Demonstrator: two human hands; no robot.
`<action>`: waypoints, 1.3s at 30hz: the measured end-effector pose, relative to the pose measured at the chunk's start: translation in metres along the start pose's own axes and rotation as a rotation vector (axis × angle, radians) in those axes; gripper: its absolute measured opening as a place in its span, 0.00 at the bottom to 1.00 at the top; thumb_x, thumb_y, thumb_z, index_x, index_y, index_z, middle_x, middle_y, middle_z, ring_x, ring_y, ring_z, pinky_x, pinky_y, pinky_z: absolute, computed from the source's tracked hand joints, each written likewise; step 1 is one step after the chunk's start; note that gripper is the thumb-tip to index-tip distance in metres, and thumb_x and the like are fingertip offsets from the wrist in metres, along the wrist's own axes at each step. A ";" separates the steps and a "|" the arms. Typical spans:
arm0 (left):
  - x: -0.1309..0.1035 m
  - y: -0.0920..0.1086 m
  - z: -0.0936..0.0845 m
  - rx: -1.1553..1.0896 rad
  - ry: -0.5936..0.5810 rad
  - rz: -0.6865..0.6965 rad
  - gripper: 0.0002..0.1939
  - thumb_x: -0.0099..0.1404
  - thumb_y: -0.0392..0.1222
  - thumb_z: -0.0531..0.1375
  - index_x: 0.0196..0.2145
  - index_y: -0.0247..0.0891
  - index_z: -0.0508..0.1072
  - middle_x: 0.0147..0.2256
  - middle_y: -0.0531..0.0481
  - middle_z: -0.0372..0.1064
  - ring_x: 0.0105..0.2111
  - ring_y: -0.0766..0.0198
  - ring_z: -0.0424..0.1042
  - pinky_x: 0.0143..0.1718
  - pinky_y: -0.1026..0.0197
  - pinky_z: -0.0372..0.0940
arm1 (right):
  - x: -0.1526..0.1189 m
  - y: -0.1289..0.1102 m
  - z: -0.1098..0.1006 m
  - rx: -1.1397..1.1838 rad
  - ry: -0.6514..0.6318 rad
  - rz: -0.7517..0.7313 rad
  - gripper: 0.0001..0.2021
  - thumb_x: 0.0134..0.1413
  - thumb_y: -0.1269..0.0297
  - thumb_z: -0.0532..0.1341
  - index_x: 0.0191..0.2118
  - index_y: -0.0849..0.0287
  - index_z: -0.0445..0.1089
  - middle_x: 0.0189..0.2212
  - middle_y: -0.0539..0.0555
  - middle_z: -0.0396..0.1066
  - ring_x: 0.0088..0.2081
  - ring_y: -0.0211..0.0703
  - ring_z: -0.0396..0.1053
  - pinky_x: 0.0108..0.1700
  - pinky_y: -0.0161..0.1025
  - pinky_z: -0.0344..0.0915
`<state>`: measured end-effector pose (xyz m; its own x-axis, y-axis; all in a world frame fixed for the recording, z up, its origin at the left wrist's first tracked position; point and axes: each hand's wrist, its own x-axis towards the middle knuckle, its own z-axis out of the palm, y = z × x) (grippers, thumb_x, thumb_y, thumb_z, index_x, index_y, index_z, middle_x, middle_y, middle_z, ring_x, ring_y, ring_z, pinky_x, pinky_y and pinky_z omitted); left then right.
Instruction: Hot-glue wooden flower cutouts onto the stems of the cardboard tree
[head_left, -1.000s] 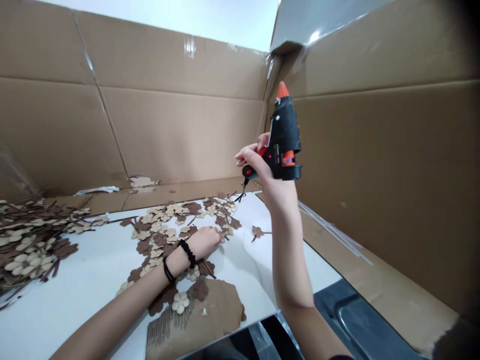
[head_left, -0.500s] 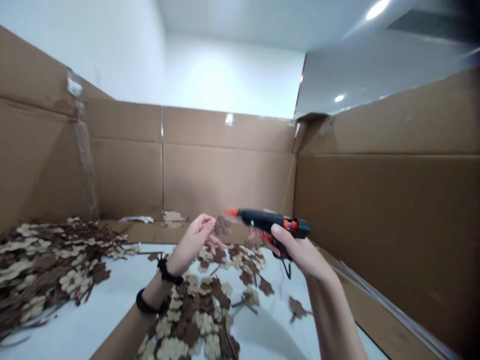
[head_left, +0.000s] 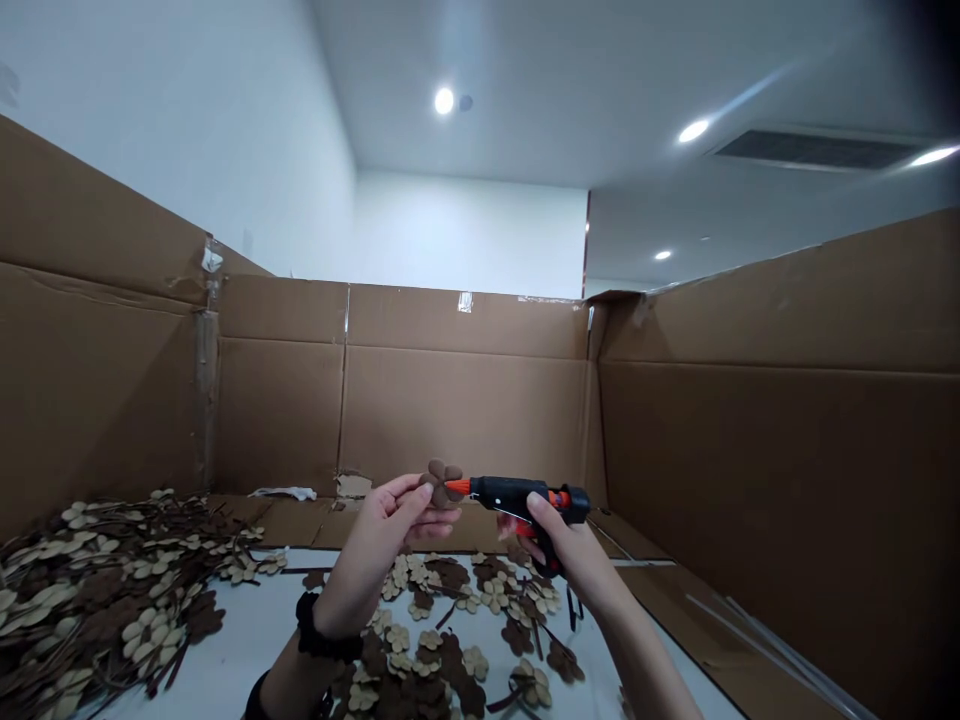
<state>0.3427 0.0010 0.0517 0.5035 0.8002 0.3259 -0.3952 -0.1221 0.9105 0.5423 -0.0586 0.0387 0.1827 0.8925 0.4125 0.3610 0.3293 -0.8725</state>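
Observation:
My left hand (head_left: 409,515) pinches a brown flower cutout (head_left: 437,472) by its left petal, its face turned toward me. My right hand (head_left: 559,540) is wrapped round the grip of a black and orange glue gun (head_left: 510,492), fingers at its red trigger. The orange nozzle points left and lies over the flower's middle; whether it touches cannot be made out. Below my hands, loose brown and beige flower cutouts (head_left: 420,665) are strewn on the white table (head_left: 217,660), some with thin brown strips.
A large heap of brown and beige flowers (head_left: 112,590) covers the left side. Tall cardboard walls (head_left: 465,410) enclose the back and both sides. Clear glue sticks (head_left: 780,650) lie along the right edge. A scrap of white plastic (head_left: 285,493) rests by the back wall.
The glue gun's nozzle has come to the flower's middle from just above and beside it. My view has tilted upward, so everything sits lower in the picture.

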 end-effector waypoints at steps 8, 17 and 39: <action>-0.004 0.001 0.000 0.032 -0.020 0.019 0.19 0.61 0.49 0.61 0.45 0.33 0.72 0.46 0.40 0.73 0.39 0.60 0.76 0.34 0.66 0.71 | 0.000 -0.006 0.003 0.010 -0.001 -0.037 0.33 0.46 0.32 0.51 0.23 0.62 0.69 0.20 0.54 0.66 0.20 0.34 0.51 0.26 0.36 0.49; -0.005 0.001 -0.001 0.058 -0.029 0.012 0.20 0.61 0.51 0.61 0.46 0.33 0.73 0.44 0.40 0.74 0.39 0.60 0.76 0.35 0.65 0.71 | -0.004 -0.009 0.003 -0.122 0.121 -0.006 0.31 0.48 0.33 0.49 0.17 0.58 0.63 0.21 0.54 0.66 0.29 0.42 0.62 0.39 0.39 0.58; 0.004 -0.015 0.000 0.391 0.039 0.092 0.17 0.58 0.53 0.59 0.33 0.34 0.74 0.22 0.54 0.62 0.21 0.70 0.57 0.21 0.68 0.52 | -0.003 -0.012 0.023 0.067 0.106 -0.205 0.15 0.49 0.54 0.62 0.39 0.57 0.65 0.37 0.55 0.71 0.39 0.45 0.69 0.43 0.41 0.64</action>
<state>0.3502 0.0058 0.0395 0.4470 0.7962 0.4078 -0.1111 -0.4029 0.9085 0.5169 -0.0579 0.0417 0.2081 0.7685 0.6051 0.3395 0.5234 -0.7815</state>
